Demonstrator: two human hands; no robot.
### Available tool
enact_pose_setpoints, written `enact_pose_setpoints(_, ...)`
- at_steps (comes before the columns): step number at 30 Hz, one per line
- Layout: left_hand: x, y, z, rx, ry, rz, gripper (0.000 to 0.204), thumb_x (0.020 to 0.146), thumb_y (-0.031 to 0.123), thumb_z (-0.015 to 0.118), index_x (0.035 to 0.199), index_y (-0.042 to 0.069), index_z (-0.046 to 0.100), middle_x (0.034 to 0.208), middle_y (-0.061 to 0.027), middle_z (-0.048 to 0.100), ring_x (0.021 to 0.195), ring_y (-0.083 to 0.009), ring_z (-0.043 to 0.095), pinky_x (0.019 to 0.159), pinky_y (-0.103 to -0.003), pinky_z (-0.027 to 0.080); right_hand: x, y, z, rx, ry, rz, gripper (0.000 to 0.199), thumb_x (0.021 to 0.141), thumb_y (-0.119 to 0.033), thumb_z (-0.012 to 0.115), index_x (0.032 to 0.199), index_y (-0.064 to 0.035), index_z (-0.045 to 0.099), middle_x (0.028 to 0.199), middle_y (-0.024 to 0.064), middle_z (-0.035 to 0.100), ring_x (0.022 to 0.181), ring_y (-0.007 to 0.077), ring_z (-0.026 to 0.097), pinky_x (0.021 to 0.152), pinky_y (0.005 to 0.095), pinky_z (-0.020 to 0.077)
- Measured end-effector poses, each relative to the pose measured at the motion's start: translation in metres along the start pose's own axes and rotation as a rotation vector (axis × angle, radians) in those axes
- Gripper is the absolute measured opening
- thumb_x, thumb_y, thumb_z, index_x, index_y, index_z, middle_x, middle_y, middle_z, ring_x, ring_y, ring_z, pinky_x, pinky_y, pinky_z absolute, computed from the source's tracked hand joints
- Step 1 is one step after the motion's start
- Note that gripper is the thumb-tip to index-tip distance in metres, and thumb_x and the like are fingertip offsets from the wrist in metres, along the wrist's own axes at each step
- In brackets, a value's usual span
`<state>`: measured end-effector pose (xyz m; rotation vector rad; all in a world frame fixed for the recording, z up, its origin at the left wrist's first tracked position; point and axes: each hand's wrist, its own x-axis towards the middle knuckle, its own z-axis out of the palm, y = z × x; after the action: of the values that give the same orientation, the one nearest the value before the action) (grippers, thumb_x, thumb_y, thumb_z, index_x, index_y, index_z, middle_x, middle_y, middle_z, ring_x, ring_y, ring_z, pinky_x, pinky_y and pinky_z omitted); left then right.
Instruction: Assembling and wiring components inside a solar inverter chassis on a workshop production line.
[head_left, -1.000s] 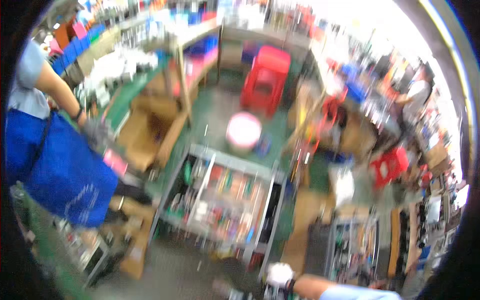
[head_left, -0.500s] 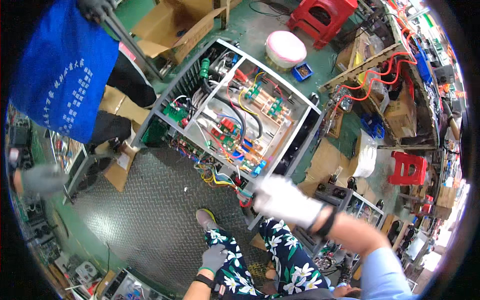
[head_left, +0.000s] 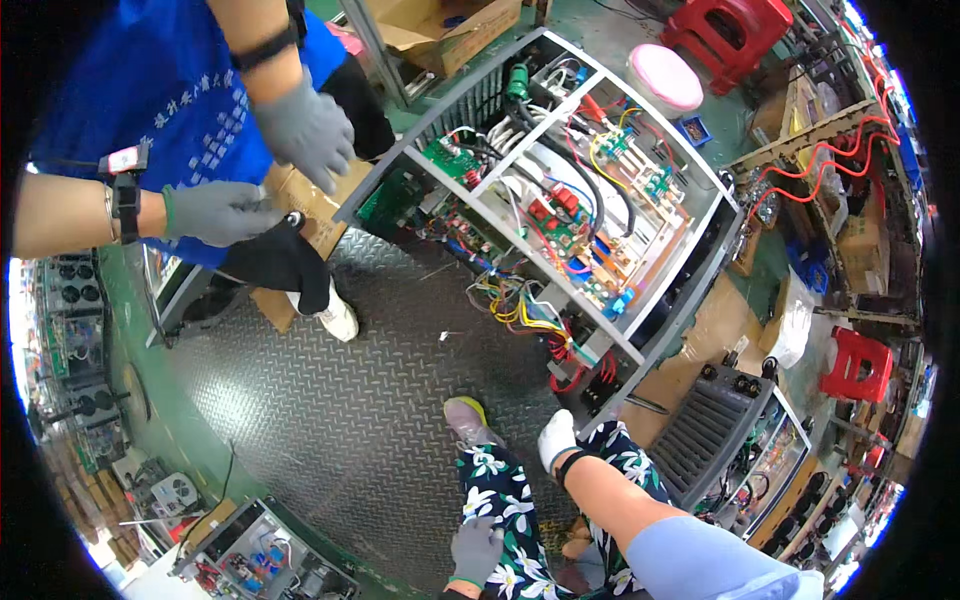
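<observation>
My right hand, in a white glove, rests on my knee over flowered trousers and holds nothing. Lower down, my left hand in a grey glove lies flat on my thigh, also empty. In front of my knees lies an open grey metal cabinet, tipped on its side, full of circuit boards and bundles of coloured wires. My shoe stands on the diamond-plate floor, close to the cabinet's near corner.
A co-worker in a blue shirt bends in at the upper left, both grey-gloved hands near the cabinet's left end. Cardboard boxes, a pink lid, red stools and a black ribbed unit surround the cabinet.
My right hand has drawn back from the cabinet's wires to my knee. The view has swung down and right, and the co-worker's hands have come in beside the cabinet.
</observation>
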<state>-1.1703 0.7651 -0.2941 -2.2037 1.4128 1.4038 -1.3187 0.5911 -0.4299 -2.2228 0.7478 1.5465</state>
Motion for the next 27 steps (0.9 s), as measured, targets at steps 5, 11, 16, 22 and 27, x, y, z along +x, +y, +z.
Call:
enact_pose_setpoints(5, -0.008, -0.001, 0.006, 0.117, 0.138, 0.139, 0.028, 0.081, 0.034, 0.059, 0.098, 0.013, 0.064, 0.093, -0.0077, 0.063, 0.087, -0.0264, 0.061, 0.075, -0.045, 0.045, 0.036, 0.008, 0.018, -0.149, 0.349, 0.471, 0.016, 0.081, -0.019, 0.057, 0.089, -0.0123, 0.069, 0.084, 0.0067, 0.063, 0.079, 0.0245, 0.062, 0.063, 0.0437, 0.0456)
enact_pose_setpoints(11, -0.007, -0.006, 0.006, 0.136, 0.21, 0.192, 0.024, 0.08, 0.032, 0.061, 0.09, 0.011, 0.065, 0.086, -0.007, 0.064, 0.08, -0.0273, 0.062, 0.072, -0.043, 0.046, 0.055, 0.025, 0.033, 0.141, 0.113, 0.438, 0.016, 0.084, -0.017, 0.058, 0.085, -0.0218, 0.074, 0.079, -0.0046, 0.069, 0.076, 0.0162, 0.066, 0.051, 0.0352, 0.0421)
enact_pose_setpoints(16, -0.004, -0.011, -0.001, 0.191, 0.174, 0.143, 0.022, 0.082, 0.032, 0.058, 0.088, 0.012, 0.065, 0.086, -0.0073, 0.064, 0.081, -0.0272, 0.062, 0.072, -0.044, 0.046, 0.066, 0.037, 0.045, 0.375, 0.119, 0.515, 0.022, 0.087, -0.02, 0.054, 0.092, -0.0199, 0.075, 0.087, -0.0006, 0.072, 0.084, 0.018, 0.068, 0.061, 0.0361, 0.0478)
enact_pose_setpoints(22, 0.003, -0.017, -0.006, 0.157, 0.286, 0.139, 0.02, 0.084, 0.032, 0.056, 0.081, 0.013, 0.063, 0.079, -0.0055, 0.062, 0.081, -0.0274, 0.06, 0.07, -0.045, 0.045, 0.072, 0.034, 0.052, 0.44, 0.131, 0.489, 0.022, 0.088, -0.021, 0.054, 0.094, -0.019, 0.075, 0.09, -0.0002, 0.071, 0.086, 0.0196, 0.068, 0.066, 0.0369, 0.0483)
enact_pose_setpoints(27, 0.006, -0.012, -0.006, 0.145, 0.314, 0.166, 0.019, 0.083, 0.031, 0.058, 0.078, 0.013, 0.063, 0.079, -0.0052, 0.061, 0.079, -0.027, 0.06, 0.069, -0.045, 0.045, 0.075, 0.037, 0.057, 0.455, 0.107, 0.502, 0.022, 0.088, -0.024, 0.053, 0.094, -0.0195, 0.075, 0.091, 0.0001, 0.071, 0.088, 0.0195, 0.068, 0.067, 0.0371, 0.0487)
